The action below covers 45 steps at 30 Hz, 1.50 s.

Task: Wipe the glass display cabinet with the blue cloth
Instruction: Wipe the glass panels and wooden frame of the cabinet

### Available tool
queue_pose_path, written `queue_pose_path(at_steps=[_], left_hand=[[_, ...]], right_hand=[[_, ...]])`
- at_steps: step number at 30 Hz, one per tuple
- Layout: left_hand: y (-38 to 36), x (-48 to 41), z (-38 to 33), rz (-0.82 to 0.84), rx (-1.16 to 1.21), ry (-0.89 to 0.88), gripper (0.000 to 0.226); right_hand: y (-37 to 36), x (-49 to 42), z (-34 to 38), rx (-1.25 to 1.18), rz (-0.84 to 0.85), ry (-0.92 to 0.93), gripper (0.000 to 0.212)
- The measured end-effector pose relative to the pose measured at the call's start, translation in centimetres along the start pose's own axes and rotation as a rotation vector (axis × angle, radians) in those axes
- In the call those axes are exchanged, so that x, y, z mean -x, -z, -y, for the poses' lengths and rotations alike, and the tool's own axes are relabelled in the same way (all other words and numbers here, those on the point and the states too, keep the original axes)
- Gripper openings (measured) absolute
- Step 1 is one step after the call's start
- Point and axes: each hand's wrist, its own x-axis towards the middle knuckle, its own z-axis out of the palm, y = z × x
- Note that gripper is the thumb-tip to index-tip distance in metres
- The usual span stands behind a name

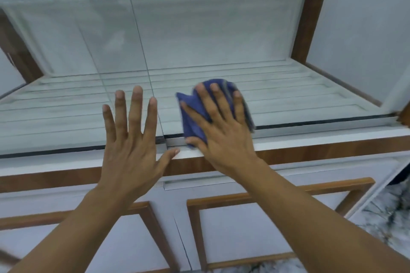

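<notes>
The glass display cabinet (199, 35) fills the upper view, with two glass panes meeting at a vertical seam near the middle. My right hand (218, 126) lies flat on the bunched blue cloth (193, 115), pressing it against the lower part of the right pane, just above the bottom track. My left hand (131, 137) rests flat on the left pane with fingers spread, holding nothing, its thumb reaching toward the white sill (310, 139). Most of the cloth is hidden under my right hand.
A white ribbed shelf floor (288, 95) shows behind the glass. Brown wooden trim (310, 29) frames the cabinet at right. Below are white cabinet doors with wooden frames (244, 228). Marble-patterned floor (390, 213) appears at lower right.
</notes>
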Motion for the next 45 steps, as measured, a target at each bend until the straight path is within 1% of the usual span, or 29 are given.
queue_pose_path(at_steps=[2, 4, 7, 9, 14, 18, 20, 23, 27, 29, 31, 36, 38, 39, 41, 43, 45], left_hand=[[0.8, -1.6, 0.2, -0.01, -0.022, -0.011, 0.101], [1.9, -3.7, 0.6, -0.025, -0.018, 0.001, 0.097], [4.1, -7.2, 1.3, -0.058, -0.012, -0.002, 0.09], [6.1, -10.2, 2.3, -0.1, -0.026, -0.001, 0.086], [11.7, -18.5, 4.7, -0.193, -0.053, 0.011, 0.08], [17.5, -25.4, 7.7, -0.279, -0.088, 0.069, 0.077], [20.8, -28.6, 9.5, -0.291, -0.103, 0.074, 0.075], [24.5, -31.4, 12.2, -0.274, -0.099, 0.08, 0.073], [27.4, -32.2, 18.0, -0.243, -0.129, 0.128, 0.071], [28.3, -32.3, 20.9, -0.211, -0.149, 0.086, 0.069], [28.6, -31.8, 23.6, -0.204, -0.157, 0.039, 0.069], [29.4, -29.9, 32.7, -0.265, -0.155, 0.036, 0.074], [29.2, -29.0, 35.8, -0.294, -0.156, -0.001, 0.074], [28.9, -28.6, 37.0, -0.322, -0.141, -0.007, 0.075], [28.2, -27.7, 39.1, -0.382, -0.121, 0.001, 0.076], [27.7, -26.9, 41.3, -0.422, -0.121, 0.011, 0.076], [27.5, -26.6, 43.0, -0.447, -0.117, 0.028, 0.076]], right_hand=[[0.8, 1.0, -2.9, 0.008, -0.018, -0.058, 0.087], [1.9, 0.1, -4.8, 0.026, -0.028, -0.088, 0.089], [4.8, -4.6, -5.9, -0.024, -0.086, -0.141, 0.091], [7.2, -8.7, -6.8, -0.06, -0.129, -0.144, 0.091], [13.4, -18.6, -9.7, -0.044, -0.255, -0.023, 0.088], [18.4, -27.1, -11.9, -0.009, -0.319, 0.104, 0.085], [20.8, -30.9, -12.5, -0.031, -0.354, 0.14, 0.083], [23.5, -35.2, -12.3, -0.112, -0.423, 0.144, 0.081], [26.1, -39.9, -9.8, -0.243, -0.494, 0.155, 0.078], [27.1, -42.4, -7.6, -0.217, -0.492, 0.154, 0.078], [27.5, -44.6, -4.9, -0.134, -0.472, 0.121, 0.078], [27.4, -47.0, 0.0, 0.055, -0.468, -0.205, 0.075], [26.9, -47.3, 2.3, 0.095, -0.479, -0.279, 0.073], [26.7, -47.9, 4.3, 0.099, -0.494, -0.283, 0.071], [26.5, -50.2, 9.5, 0.059, -0.516, -0.185, 0.07], [26.3, -52.6, 14.7, 0.016, -0.487, -0.006, 0.071], [26.2, -53.7, 16.8, 0.043, -0.449, 0.117, 0.069]])
